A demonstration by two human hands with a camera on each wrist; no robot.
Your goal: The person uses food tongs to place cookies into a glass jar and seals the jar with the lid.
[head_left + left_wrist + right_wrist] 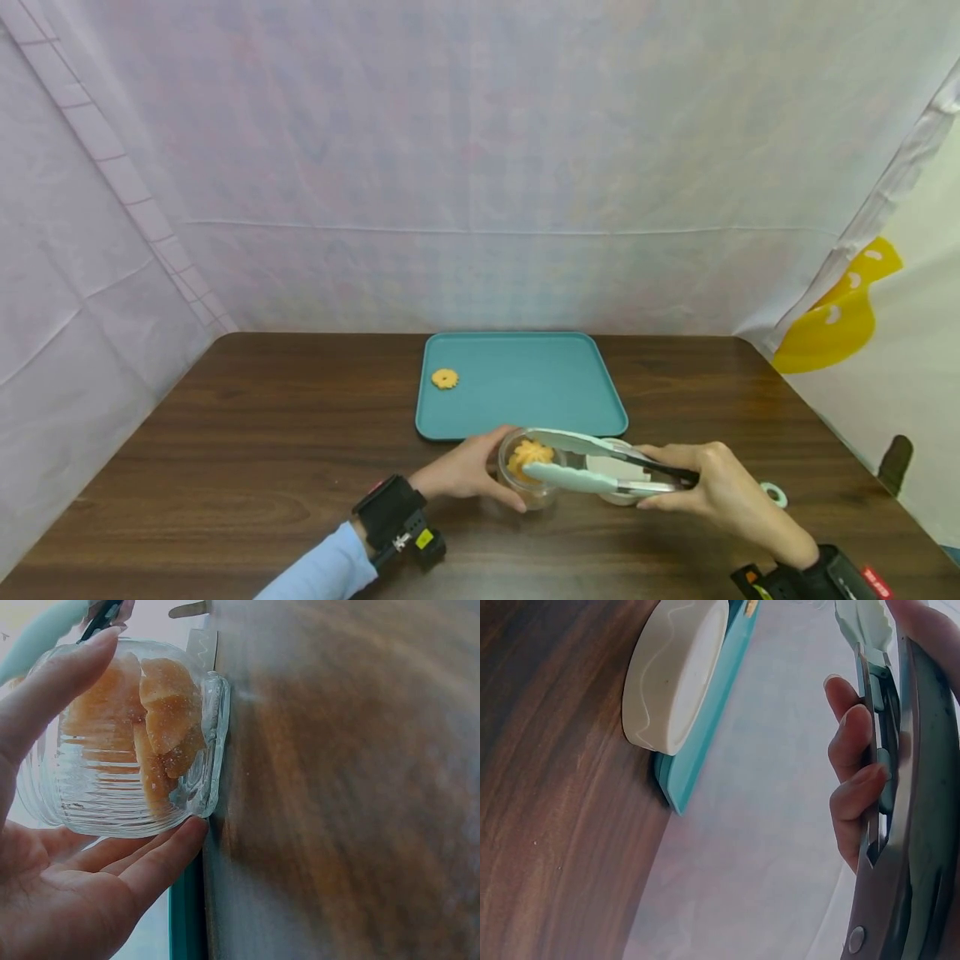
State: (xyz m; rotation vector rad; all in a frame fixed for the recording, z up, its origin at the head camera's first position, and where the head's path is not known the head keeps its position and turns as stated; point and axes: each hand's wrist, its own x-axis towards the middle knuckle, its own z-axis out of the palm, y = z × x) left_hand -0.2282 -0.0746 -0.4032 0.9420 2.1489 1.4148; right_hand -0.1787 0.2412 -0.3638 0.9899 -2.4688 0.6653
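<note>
On the table stands a clear ribbed glass jar point(105, 795) with several golden cookies point(169, 712) inside. My left hand point(476, 471) holds the jar around its side, thumb on one side and fingers on the other. My right hand point(697, 483) grips a pair of tongs point(889, 735) with metal arms and pale mint tips. In the head view the tong tips are spread over the jar's mouth, on either side of a flower-shaped cookie point(531, 457). Whether they touch it I cannot tell.
Behind the jar lies a teal tray point(525, 387) with one ring-shaped cookie point(445, 379) at its left. A round cream-coloured lid point(660, 682) sits right of the jar, partly under the tongs. The brown wooden table point(225, 467) meets pale cloth walls point(480, 167).
</note>
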